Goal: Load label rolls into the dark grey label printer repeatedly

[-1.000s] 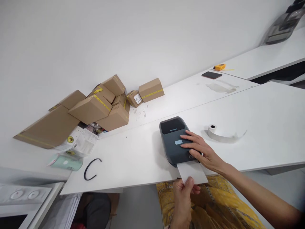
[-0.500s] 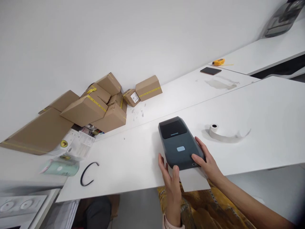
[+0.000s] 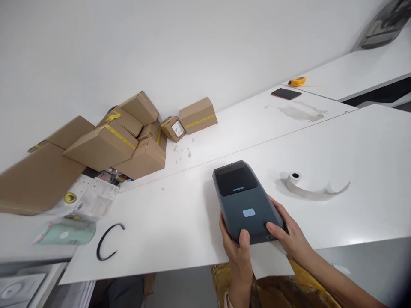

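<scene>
Dark machine (image 3: 236, 199) being held from two sides, near front edge of white table (image 3: 180, 222); whether being lifted, cannot be told. Left hand (image 3: 239, 259) being wrapped round left near corner, right hand (image 3: 293, 239) round right. Paper sheet (image 3: 270, 262), pinched by left hand one second ago, now being left loose. Hold seemingly being switched from paper to machine.

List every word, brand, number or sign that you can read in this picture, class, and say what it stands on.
Nothing can be read with certainty.
Dark device: pale lettering on its black panel, too small to read.
Small carton: print on a white label, too small.
White packet: rows of print and a barcode, too small.
Yellow tape on the stacked cartons: dark marks, too blurred.
</scene>
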A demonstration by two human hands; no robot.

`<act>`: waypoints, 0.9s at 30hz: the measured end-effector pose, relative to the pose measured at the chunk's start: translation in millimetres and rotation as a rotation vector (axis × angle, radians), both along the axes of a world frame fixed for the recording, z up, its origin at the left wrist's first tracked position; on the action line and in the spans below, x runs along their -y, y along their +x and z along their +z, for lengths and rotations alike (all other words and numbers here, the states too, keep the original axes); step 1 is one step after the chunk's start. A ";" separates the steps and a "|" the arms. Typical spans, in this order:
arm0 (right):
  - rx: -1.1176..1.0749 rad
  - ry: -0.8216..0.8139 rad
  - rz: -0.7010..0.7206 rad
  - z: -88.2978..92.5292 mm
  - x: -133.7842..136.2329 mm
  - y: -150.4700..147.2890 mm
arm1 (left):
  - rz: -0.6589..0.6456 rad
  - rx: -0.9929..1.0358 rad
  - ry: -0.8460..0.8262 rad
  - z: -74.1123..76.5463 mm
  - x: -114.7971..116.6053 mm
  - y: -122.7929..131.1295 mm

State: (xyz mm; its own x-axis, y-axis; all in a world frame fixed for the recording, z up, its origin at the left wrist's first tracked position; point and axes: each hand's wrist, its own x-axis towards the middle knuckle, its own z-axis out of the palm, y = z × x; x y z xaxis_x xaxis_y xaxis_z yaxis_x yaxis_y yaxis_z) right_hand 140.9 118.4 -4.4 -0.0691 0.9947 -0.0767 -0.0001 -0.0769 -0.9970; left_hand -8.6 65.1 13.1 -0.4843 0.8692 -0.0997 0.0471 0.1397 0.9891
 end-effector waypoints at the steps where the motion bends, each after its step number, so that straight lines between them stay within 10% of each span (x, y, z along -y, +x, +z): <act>1: -0.005 0.001 0.010 0.9 -0.7 0.6 | 0.018 -0.009 -0.003 -2.8 -0.7 1.9; 11: -0.052 0.116 0.085 -11.4 -6.6 5.9 | -0.019 0.051 0.079 6.9 -3.0 8.0; 21: -0.441 0.022 0.136 -35.9 -15.9 15.9 | -0.073 0.167 -0.070 -15.7 87.8 -6.8; 27: -0.394 0.024 0.124 -35.9 -18.3 17.3 | -0.091 0.340 -0.201 -3.0 78.9 18.7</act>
State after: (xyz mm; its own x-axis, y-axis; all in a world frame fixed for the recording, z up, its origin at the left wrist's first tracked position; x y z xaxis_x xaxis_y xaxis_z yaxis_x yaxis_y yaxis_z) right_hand 158.2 136.8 -40.3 -0.2075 0.9782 0.0027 -0.3740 -0.0768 -0.9242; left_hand 10.1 -13.8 10.2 -0.3166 0.8539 -0.4131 -0.2569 0.3420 0.9039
